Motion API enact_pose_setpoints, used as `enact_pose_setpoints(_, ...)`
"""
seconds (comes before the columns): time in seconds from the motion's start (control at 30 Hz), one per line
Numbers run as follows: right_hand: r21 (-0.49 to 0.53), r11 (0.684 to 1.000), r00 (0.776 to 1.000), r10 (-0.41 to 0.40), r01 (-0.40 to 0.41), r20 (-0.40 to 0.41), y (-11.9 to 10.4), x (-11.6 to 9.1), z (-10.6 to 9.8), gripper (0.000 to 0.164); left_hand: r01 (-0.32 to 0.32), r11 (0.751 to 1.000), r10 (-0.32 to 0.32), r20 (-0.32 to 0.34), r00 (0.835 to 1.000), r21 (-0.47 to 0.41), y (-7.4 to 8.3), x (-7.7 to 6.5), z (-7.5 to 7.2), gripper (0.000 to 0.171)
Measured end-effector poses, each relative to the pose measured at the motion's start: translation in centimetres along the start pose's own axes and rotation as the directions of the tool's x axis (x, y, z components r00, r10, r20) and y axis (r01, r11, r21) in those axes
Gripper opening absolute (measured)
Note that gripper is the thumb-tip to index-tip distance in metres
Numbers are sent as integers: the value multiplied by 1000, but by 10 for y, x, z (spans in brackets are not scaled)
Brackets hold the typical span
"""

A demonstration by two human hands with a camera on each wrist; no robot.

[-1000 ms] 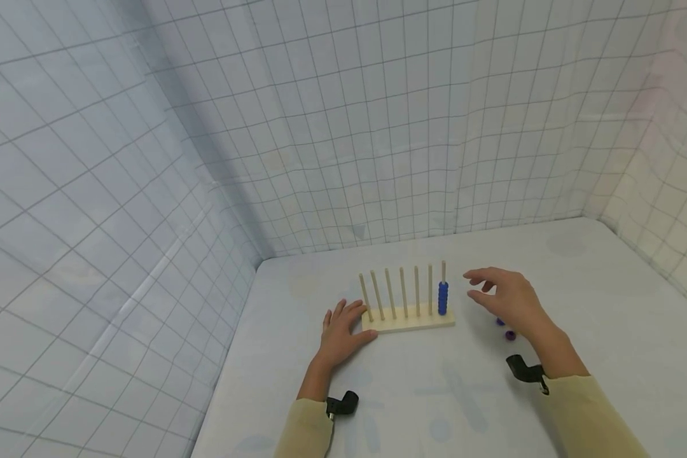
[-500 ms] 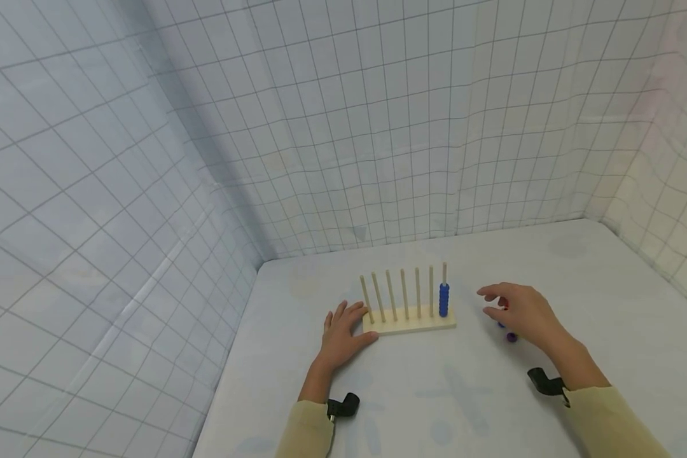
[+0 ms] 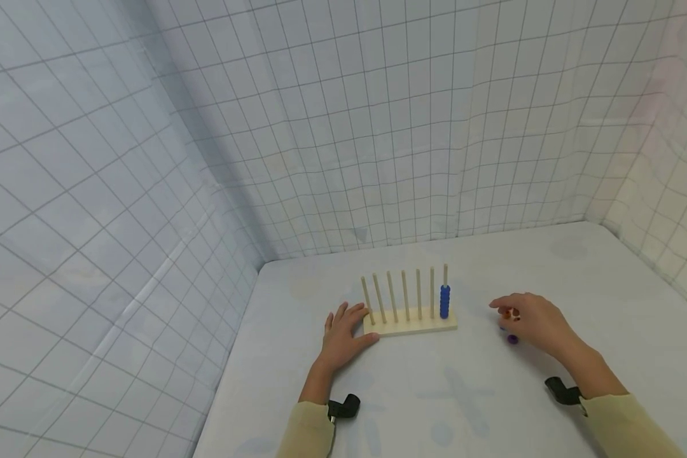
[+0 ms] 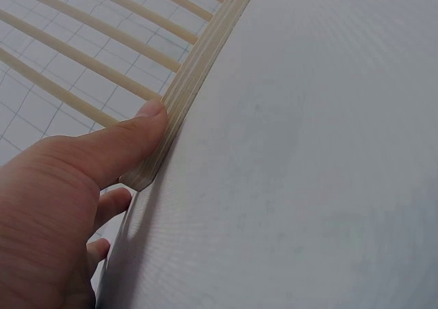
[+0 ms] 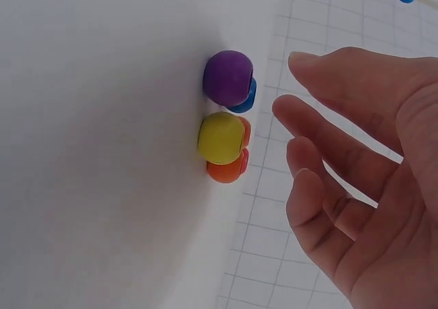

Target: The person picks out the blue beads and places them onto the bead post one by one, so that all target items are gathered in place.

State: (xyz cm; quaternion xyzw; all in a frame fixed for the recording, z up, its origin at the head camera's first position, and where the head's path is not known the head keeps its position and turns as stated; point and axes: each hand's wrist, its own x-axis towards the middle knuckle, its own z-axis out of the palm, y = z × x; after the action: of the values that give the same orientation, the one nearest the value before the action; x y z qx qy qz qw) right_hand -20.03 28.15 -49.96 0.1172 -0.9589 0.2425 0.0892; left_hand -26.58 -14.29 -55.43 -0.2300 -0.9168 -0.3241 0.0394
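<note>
A wooden peg rack (image 3: 409, 328) stands upright on the white table, with blue beads (image 3: 444, 301) stacked on its rightmost peg. My left hand (image 3: 341, 340) holds the rack's left end. Its thumb (image 4: 147, 121) lies on the front edge of the base, and other fingers reach behind. To the right of the rack, my right hand (image 3: 535, 321) hovers over loose beads with its fingers loosely bent and nothing between them. Those beads include a purple bead (image 5: 227, 78), a blue bead (image 5: 245, 98), a yellow bead (image 5: 221, 138) and an orange bead (image 5: 224, 171); others are partly hidden.
A white sheet with a grid pattern (image 3: 378, 159) hangs behind the table and along both sides. The table's white surface (image 3: 412, 394) extends in front of the rack. Each wrist wears a black camera, such as the left wrist camera (image 3: 344, 406).
My right hand has moved right and toward me, away from the rack and over the loose beads. The left hand keeps its place at the rack's end.
</note>
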Motion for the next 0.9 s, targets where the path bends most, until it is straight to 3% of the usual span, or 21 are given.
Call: enact_pose_setpoints(0.9, -25, 1000, 993, 20, -17, 117, 8, 1, 6, 22, -6, 1000, 6, -4, 1000, 3, -1, -1, 1, 64)
